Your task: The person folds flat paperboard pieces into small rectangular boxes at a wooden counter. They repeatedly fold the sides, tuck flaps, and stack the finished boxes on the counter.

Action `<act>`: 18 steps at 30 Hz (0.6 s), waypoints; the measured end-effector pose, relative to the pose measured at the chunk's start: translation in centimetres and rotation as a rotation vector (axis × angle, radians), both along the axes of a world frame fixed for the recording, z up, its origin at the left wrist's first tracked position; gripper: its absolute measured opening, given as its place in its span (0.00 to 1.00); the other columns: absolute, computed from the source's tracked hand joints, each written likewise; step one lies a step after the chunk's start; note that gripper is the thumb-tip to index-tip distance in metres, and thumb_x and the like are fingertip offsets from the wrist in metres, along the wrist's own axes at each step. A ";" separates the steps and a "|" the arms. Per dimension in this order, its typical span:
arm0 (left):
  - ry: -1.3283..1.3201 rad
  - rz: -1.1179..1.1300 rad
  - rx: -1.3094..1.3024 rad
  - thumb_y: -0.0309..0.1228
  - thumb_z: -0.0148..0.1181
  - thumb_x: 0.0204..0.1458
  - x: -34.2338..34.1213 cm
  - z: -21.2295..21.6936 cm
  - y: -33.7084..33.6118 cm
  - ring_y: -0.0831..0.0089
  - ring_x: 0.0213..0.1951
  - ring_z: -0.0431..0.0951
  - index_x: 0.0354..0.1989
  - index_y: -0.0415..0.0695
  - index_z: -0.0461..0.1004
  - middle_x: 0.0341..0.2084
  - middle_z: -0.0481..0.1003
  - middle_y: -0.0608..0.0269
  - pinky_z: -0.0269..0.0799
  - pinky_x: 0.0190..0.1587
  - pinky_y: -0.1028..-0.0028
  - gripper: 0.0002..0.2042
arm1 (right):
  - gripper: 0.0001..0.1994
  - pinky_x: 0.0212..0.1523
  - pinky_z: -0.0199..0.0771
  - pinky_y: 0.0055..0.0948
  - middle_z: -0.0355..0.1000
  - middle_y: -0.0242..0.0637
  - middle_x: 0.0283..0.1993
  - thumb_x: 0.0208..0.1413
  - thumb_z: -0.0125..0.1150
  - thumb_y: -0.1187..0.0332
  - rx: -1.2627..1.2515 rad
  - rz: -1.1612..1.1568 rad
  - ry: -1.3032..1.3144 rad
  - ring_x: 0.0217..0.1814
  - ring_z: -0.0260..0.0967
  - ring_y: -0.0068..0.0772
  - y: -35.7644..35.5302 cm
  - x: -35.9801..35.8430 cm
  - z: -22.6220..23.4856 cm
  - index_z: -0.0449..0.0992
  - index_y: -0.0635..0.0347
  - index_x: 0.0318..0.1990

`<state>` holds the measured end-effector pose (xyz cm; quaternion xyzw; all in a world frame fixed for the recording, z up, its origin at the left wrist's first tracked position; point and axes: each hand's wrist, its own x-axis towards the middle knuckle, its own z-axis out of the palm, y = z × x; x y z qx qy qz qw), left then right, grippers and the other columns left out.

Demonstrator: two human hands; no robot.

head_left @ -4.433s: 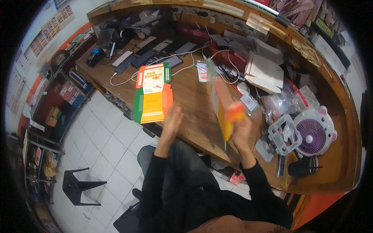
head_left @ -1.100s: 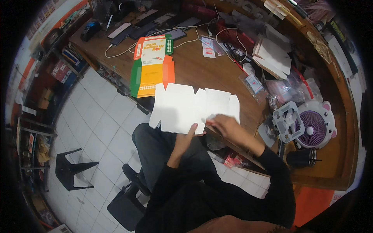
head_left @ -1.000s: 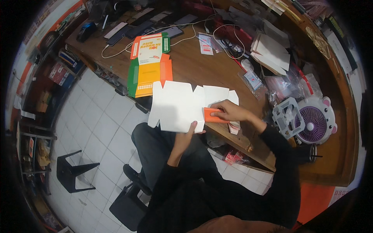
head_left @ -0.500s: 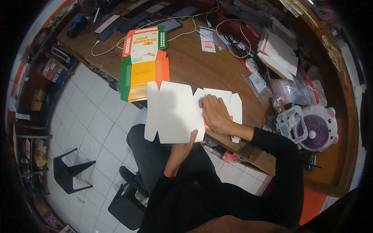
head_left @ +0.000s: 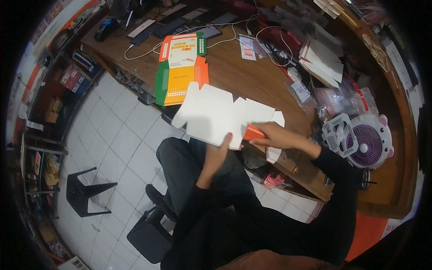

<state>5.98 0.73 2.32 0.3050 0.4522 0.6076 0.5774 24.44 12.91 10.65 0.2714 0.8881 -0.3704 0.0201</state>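
Observation:
An unfolded cardboard box blank (head_left: 213,112) lies plain white side up, partly over my lap and partly over the table's near edge. My left hand (head_left: 217,153) grips its near edge, thumb on top and fingers underneath. A small orange flap (head_left: 254,133) is turned up over the white face. Around that flap my right hand (head_left: 272,134) is closed, with the fingertips partly hidden. Beyond the white blank, a second flat box blank (head_left: 182,76) rests printed side up, in green, yellow, orange and cream.
Several phones (head_left: 144,35) and white cables lie along the back of the wooden table (head_left: 238,72). At the right are a stack of white blanks (head_left: 321,63), plastic packets (head_left: 299,94) and a purple-and-white fan (head_left: 366,141). Black stools (head_left: 87,191) stand on the tiled floor.
My right hand has slid from pressing on the white panel to holding the orange flap, which now shows more. The blank has turned slightly clockwise, and the whole view has shifted.

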 end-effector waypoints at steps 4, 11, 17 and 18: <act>-0.288 -0.120 0.067 0.51 0.35 0.66 -1.8 -1.8 -0.5 0.59 0.45 0.79 0.57 0.32 0.64 0.45 0.74 0.46 0.77 0.48 0.65 0.30 | 0.19 0.44 0.73 0.31 0.76 0.45 0.46 0.61 0.57 0.57 -0.480 -0.156 -0.006 0.44 0.74 0.39 -1.4 -0.1 0.5 0.74 0.65 0.50; 0.164 0.135 -0.132 0.38 0.53 0.62 0.1 -1.9 -4.4 0.72 0.51 0.70 0.61 0.35 0.61 0.49 0.71 0.57 0.66 0.55 0.70 0.24 | 0.20 0.56 0.75 0.41 0.71 0.53 0.51 0.68 0.45 0.65 -1.268 -0.734 0.620 0.54 0.72 0.48 -2.2 -6.1 -3.8 0.60 0.72 0.59; 0.155 0.007 -0.204 0.38 0.52 0.63 -1.7 -1.3 -4.8 0.71 0.46 0.73 0.58 0.33 0.63 0.45 0.72 0.58 0.74 0.41 0.72 0.22 | 0.20 0.63 0.65 0.35 0.65 0.48 0.59 0.62 0.58 0.64 -0.426 -0.282 0.323 0.60 0.66 0.39 -3.5 -3.9 -2.1 0.66 0.69 0.55; 0.053 0.012 -0.214 0.39 0.52 0.64 -1.9 -0.9 -4.7 0.71 0.46 0.73 0.58 0.33 0.63 0.44 0.72 0.59 0.74 0.41 0.71 0.22 | 0.21 0.63 0.63 0.34 0.65 0.46 0.58 0.55 0.65 0.65 -0.150 -0.103 0.322 0.60 0.65 0.41 -4.4 -3.1 -1.7 0.69 0.66 0.53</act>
